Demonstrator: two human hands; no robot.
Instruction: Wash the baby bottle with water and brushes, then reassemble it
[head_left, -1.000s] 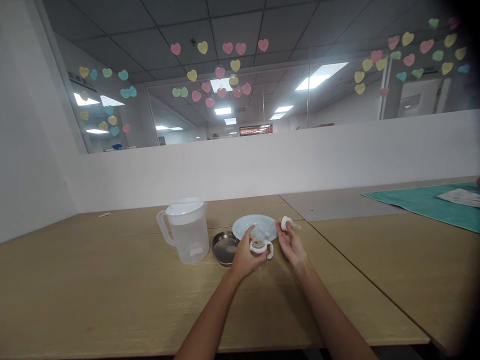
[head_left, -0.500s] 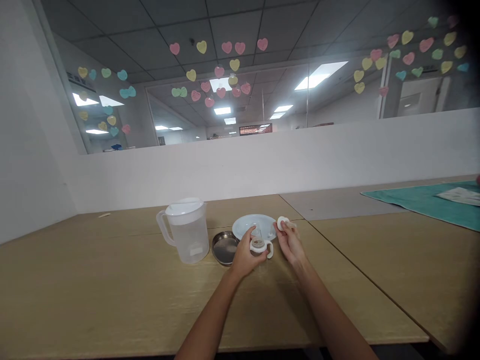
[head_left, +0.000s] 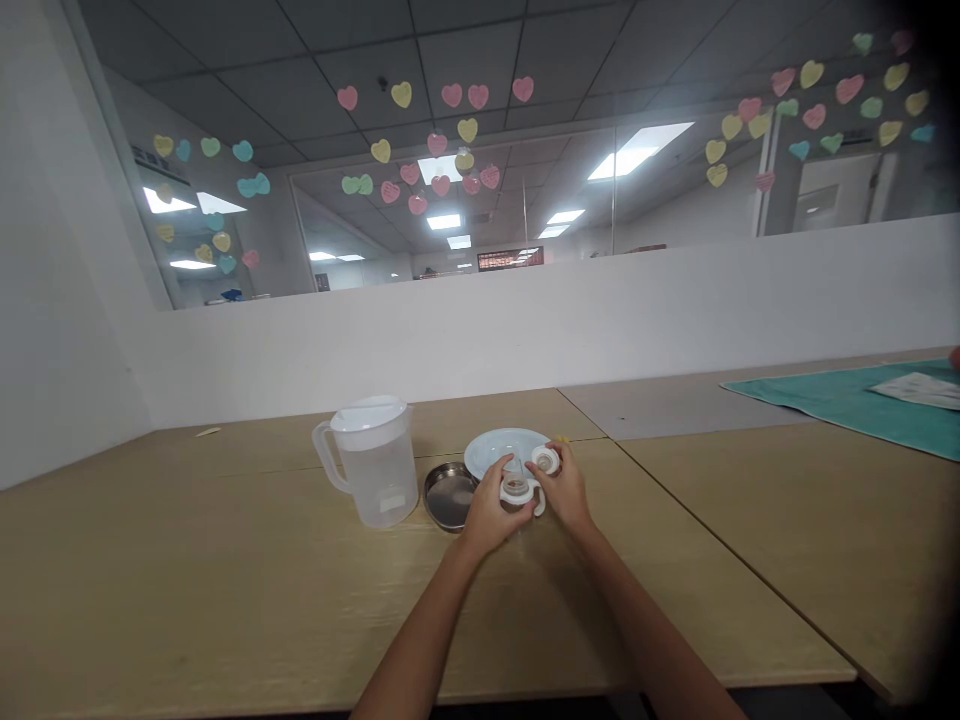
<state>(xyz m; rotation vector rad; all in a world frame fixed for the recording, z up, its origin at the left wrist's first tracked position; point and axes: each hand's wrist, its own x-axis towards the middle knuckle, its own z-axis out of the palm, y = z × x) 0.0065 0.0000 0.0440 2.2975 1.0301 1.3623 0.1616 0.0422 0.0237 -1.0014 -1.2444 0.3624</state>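
My left hand [head_left: 491, 512] is wrapped round a small clear container [head_left: 516, 487] with a white collar and a curved white handle; its round mouth faces up. Just to the right, my right hand [head_left: 564, 488] grips a round white lid [head_left: 546, 460], its hollow underside turned toward the camera. The lid and the container are apart. Behind both hands lies a pale blue plate [head_left: 487, 450], partly hidden by the fingers. A round metal dish [head_left: 448, 497] sits beside my left hand.
A translucent pitcher [head_left: 382, 475] with a white lid and handle stands left of the metal dish. On the far right, a teal cloth [head_left: 847, 405] bears a pale sheet [head_left: 921, 390]. The table's [head_left: 225, 580] back edge meets a white wall [head_left: 450, 345].
My right hand has moved left, nearer the container, and turned the lid so its underside shows. My left hand and the container have hardly moved.
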